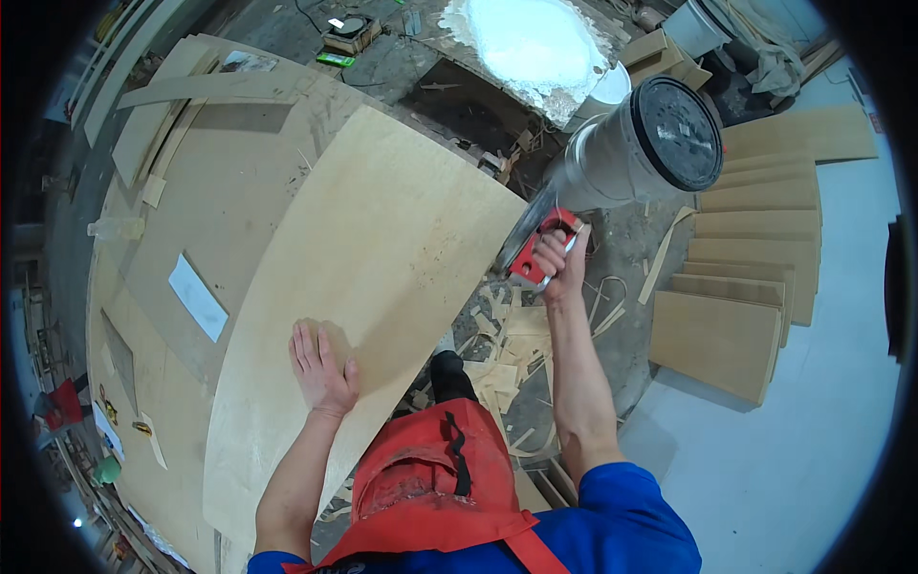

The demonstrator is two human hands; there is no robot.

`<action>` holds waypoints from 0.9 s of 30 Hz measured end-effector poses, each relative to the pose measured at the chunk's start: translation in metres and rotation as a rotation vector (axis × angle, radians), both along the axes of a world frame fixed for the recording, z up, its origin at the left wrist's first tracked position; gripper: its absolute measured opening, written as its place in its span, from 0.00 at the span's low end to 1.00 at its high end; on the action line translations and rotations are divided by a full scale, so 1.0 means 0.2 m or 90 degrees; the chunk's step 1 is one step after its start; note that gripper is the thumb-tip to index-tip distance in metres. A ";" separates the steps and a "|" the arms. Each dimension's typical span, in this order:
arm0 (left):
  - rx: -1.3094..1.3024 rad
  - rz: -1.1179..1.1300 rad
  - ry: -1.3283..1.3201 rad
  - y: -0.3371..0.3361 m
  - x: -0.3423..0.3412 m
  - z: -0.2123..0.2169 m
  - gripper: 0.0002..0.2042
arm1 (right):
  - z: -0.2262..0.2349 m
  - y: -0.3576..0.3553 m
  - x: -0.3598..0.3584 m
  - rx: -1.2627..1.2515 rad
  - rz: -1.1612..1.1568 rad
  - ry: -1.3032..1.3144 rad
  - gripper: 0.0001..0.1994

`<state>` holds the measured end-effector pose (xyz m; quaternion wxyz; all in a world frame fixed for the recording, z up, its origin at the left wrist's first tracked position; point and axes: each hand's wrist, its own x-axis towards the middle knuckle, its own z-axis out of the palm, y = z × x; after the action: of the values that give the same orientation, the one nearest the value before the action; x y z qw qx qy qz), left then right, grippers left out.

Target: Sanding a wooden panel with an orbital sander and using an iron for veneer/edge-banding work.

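Observation:
A large pale wooden board [382,220] lies at a slant on the worktable [244,182] in front of me. My left hand [323,371] rests flat on its near part, fingers stretched and holding nothing. At the board's far right edge, my right hand [564,258] is wrapped round the handle of a red-handled tool [528,268]. A long, flat grey part of this tool runs along the edge; whether it is a blade or a sole I cannot tell. Faint brown specks of dust mark the board near its middle.
Right of the tool stands a grey bucket [607,158] with a black lid. Several wooden panels [717,320] lean in a row at the right. Wood offcuts [507,354] litter the floor by my feet. A white paper [199,297] and wood strips [215,91] lie on the table.

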<state>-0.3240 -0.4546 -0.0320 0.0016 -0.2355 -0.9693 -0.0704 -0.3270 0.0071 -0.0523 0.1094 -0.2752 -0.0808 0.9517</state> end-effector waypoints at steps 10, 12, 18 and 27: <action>0.015 0.017 -0.017 -0.06 0.02 0.01 0.41 | 0.29 -0.56 0.16 0.760 0.227 -0.284 0.22; -0.012 0.040 -0.059 -0.06 0.04 0.01 0.41 | 0.21 -0.22 -0.06 1.422 0.308 -0.299 0.11; 0.037 0.082 -0.113 -0.02 0.02 0.04 0.38 | 0.57 -0.23 -0.52 0.916 0.520 -0.299 0.30; 0.104 0.220 -0.093 -0.48 0.59 0.02 0.41 | 0.58 -1.69 -0.26 1.241 0.872 -0.134 0.35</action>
<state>-0.2052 -0.5505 -0.0285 -0.0375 -0.0590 -0.9839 -0.1647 -0.3782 -0.3307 0.0629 -0.2650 -0.0525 -0.9069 0.3233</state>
